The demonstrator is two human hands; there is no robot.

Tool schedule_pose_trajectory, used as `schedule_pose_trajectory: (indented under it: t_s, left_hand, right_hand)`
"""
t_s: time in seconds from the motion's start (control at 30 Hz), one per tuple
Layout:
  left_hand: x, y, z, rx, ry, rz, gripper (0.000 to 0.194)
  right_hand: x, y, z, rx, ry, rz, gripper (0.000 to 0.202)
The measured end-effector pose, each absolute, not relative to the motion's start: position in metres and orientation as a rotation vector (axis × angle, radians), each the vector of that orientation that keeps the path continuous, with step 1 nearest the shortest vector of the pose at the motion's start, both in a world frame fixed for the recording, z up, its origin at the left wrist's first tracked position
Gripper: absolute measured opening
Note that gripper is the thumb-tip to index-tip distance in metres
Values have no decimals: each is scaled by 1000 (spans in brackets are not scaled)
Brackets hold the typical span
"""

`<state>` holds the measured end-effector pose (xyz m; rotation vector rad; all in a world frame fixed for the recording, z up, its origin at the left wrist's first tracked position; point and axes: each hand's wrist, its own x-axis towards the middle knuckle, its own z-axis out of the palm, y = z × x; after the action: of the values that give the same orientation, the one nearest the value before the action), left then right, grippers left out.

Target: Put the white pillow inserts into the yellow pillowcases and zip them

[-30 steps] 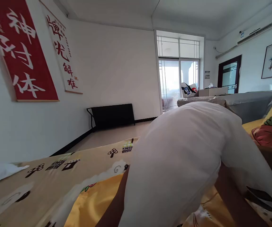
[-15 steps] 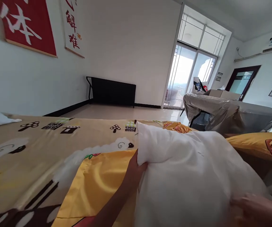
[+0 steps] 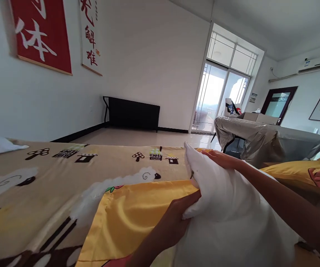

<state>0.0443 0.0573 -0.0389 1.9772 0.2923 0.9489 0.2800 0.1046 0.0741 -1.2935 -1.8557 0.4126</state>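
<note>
A plump white pillow (image 3: pixel 232 207) stands tilted in front of me, with a small zipper pull (image 3: pixel 192 174) near its left end. My left hand (image 3: pixel 178 217) is closed on the pillow's near left corner, its fingertips hidden behind the folded cloth. At the far upper edge, my right hand (image 3: pixel 221 159) grips the same pillow, with the thumb side out of sight. Under and beside the left forearm lies a yellow satin pillowcase (image 3: pixel 132 207) with a red and green print, spread flat on the beige patterned blanket (image 3: pixel 79 163).
Another white cloth item (image 3: pixel 1 145) lies at the left edge of the blanket. To the right is a yellow printed pillow (image 3: pixel 293 168). Beyond it stands a plastic-covered table (image 3: pixel 260 135) with boxes. A black folded frame (image 3: pixel 133 113) leans on the far wall.
My right hand has moved from the pillow's near right side to its far upper edge. The left hand and the pillow's left end have shifted right, and the zipper pull now shows.
</note>
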Motion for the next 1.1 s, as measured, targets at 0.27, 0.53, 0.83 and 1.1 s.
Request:
schedule_pose_trajectory:
  t_s: [0.27, 0.53, 0.83, 1.1]
  left_hand:
    - [36, 118, -90, 1968, 735, 994, 31]
    - [32, 139, -123, 1891, 875, 951, 25]
    - [32, 145, -129, 1924, 1025, 861, 24]
    - [30, 138, -120, 2014, 1138, 826, 16]
  right_hand:
    - [270, 51, 71, -1459, -1878, -230, 52]
    - [221, -37, -44, -786, -2663, -1015, 18]
    - [247, -24, -100, -947, -2445, -1250, 27]
    - [252, -17, -96, -1025, -2340, -1153, 30]
